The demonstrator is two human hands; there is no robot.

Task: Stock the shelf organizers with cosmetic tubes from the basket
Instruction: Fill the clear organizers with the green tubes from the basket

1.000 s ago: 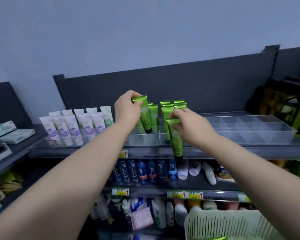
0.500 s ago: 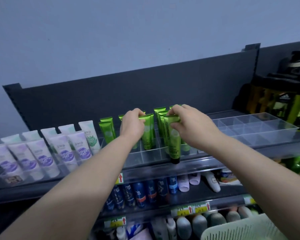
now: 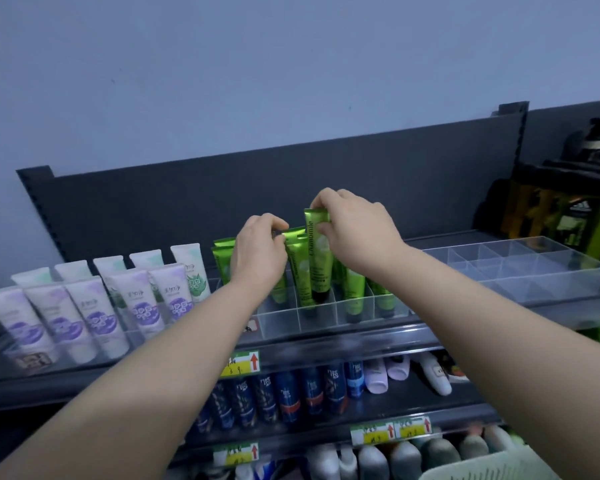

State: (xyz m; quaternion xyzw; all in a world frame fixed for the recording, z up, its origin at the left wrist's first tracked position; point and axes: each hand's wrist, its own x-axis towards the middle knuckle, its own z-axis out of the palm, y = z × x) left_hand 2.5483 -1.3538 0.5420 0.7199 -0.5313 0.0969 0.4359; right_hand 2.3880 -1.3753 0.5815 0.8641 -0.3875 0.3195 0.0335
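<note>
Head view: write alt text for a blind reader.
The right hand pinches a green tube by its top, cap down in a clear shelf organizer; the left hand grips a second green tube beside it. White-purple tubes stand left.

Two hands at work: left hand (image 3: 258, 252) and right hand (image 3: 357, 230). Left of the left hand are ten pale tubes (image 3: 97, 317), five purple-printed and five green-printed. Green tubes (image 3: 321, 268): one pinched in each hand, two left of the left hand, at least four more between and beneath (the hands hide some). Two clear organizers (image 3: 520, 268), four yellow price tags (image 3: 243, 363), one basket (image 3: 482, 469).
</note>
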